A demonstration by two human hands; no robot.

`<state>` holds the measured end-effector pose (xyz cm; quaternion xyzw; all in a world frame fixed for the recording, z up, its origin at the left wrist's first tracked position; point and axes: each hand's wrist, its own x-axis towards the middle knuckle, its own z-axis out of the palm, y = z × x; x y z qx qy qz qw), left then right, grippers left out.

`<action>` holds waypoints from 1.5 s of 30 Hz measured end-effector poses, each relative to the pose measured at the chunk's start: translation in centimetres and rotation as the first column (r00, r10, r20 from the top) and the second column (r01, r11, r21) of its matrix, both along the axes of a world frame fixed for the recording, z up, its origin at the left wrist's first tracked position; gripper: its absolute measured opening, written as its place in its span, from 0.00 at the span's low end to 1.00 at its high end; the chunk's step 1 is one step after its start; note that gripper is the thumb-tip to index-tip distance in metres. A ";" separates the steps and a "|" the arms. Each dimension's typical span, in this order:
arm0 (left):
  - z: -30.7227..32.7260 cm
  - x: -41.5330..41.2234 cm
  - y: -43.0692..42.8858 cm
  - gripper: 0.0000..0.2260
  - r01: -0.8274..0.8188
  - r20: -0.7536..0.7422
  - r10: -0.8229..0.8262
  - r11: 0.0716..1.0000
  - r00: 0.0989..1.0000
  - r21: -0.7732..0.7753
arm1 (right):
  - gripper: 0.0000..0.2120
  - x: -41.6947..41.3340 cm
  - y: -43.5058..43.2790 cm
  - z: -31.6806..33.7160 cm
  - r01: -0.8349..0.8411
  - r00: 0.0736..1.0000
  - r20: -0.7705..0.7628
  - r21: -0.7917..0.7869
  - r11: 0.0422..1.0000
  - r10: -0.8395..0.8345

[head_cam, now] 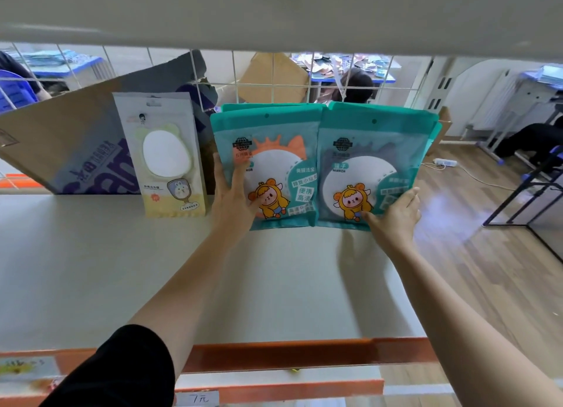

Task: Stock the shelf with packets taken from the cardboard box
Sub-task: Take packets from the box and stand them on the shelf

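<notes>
Two teal mirror packets stand upright side by side at the back of the grey shelf [274, 284]. More teal packets show behind them. My left hand [231, 196] lies flat with straight fingers against the left teal packet [274, 150], which shows an orange mirror. My right hand [393, 211] touches the lower right corner of the right teal packet [371, 150], which shows a grey mirror, fingers straight. A white and yellow mirror packet [166, 156] stands to their left. Behind it leans a cardboard box flap [61, 138].
A white wire grid [274, 80] backs the shelf, and another shelf board [274, 10] hangs above. An orange rail [304, 355] with a price tag edges the front. To the right lies a wooden floor [475, 269] with desk frames; a person sits beyond the grid.
</notes>
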<state>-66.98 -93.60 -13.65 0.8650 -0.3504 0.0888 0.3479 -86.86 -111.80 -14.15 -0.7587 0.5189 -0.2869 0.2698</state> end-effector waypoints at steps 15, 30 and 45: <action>0.2 -1.2 4.7 0.39 -0.028 0.070 0.000 0.913 0.998 0.408 | 0.27 -0.7 6.7 -0.2 -0.126 0.916 -0.377 0.061 0.990 0.139; 3.8 3.1 26.7 0.25 -0.268 0.115 0.244 0.822 0.963 0.502 | 0.28 9.8 24.7 3.6 -0.500 0.722 -0.482 0.130 0.856 0.496; 3.7 7.8 53.8 0.26 -0.445 0.014 0.506 0.745 0.863 0.498 | 0.27 22.3 49.4 4.2 -0.782 0.506 -0.458 0.114 0.613 0.731</action>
